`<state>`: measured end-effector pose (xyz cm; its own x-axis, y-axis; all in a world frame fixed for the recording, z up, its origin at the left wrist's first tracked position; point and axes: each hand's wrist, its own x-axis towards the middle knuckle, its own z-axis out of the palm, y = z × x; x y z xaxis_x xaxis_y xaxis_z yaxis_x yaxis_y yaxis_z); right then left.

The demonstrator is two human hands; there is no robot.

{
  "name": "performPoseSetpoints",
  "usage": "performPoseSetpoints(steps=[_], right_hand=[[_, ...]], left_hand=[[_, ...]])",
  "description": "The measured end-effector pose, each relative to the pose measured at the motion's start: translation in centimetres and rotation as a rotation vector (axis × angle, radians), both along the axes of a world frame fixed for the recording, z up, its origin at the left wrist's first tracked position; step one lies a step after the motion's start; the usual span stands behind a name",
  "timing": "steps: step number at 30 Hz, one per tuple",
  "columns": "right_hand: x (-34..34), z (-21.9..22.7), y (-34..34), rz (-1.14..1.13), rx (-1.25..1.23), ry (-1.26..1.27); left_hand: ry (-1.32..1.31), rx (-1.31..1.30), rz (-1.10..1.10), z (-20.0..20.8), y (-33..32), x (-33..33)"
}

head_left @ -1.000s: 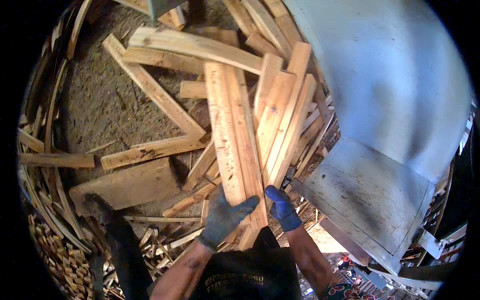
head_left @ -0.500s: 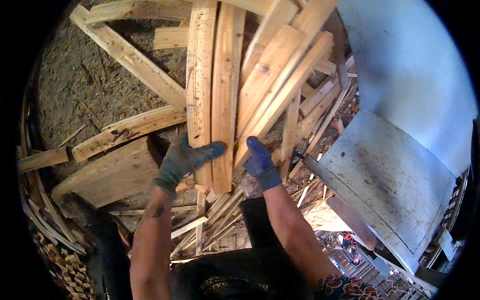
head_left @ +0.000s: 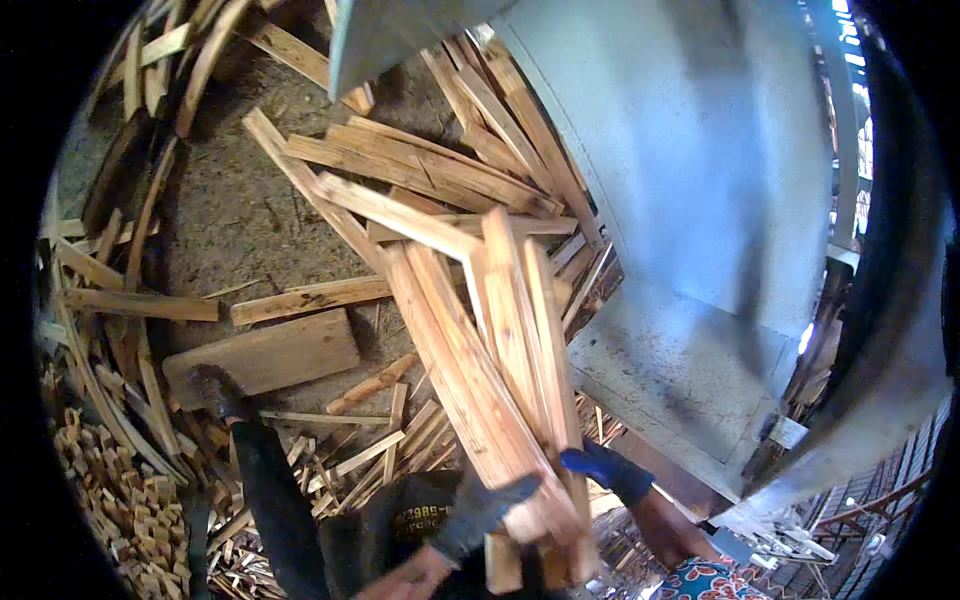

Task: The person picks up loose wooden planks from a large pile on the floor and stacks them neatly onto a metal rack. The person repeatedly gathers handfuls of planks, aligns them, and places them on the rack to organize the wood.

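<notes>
A bundle of long, pale wooden boards slants across the middle of the view, its near ends close to my body. My left hand, in a grey-green work glove, grips the boards from the left near their lower end. On the other side my right hand, in a blue glove, clasps the right-hand boards of the same bundle. Both thumbs lie over the wood, and the remaining fingers are mostly hidden. The lower ends of the boards are blurred by motion.
Loose boards lie piled on the dirt floor ahead. To the right stands a large grey metal machine housing with a flat ledge. A thick plank lies by my left foot; stacked cut wood ends fill the lower left.
My hands have drawn the boards toward my body and lower right, lifting them off the pile. The view has turned to the right, showing more of the metal housing.
</notes>
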<state>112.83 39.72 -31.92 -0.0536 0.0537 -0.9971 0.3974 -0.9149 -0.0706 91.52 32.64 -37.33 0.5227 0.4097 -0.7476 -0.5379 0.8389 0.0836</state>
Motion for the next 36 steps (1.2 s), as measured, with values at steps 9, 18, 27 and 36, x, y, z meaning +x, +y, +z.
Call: performPoseSetpoints(steps=[9, 18, 27, 36], right_hand=[[-3.7, 2.4, -2.3, -0.018, -0.214, 0.085], [-2.5, -9.3, -11.2, -0.379, 0.052, -0.084], [-7.0, 8.2, -5.2, -0.314, -0.104, -0.071], [-6.9, 14.9, -3.5, -0.095, 0.133, -0.139]], left_hand=[[-0.013, -0.257, 0.262, 4.5, -4.9, -0.8], [0.080, -0.188, 0.298, -0.8, -3.2, -1.0], [0.022, -0.109, 0.257, 11.4, -4.7, -0.1], [-0.022, 0.219, 0.179, 17.3, -1.4, -3.0]])
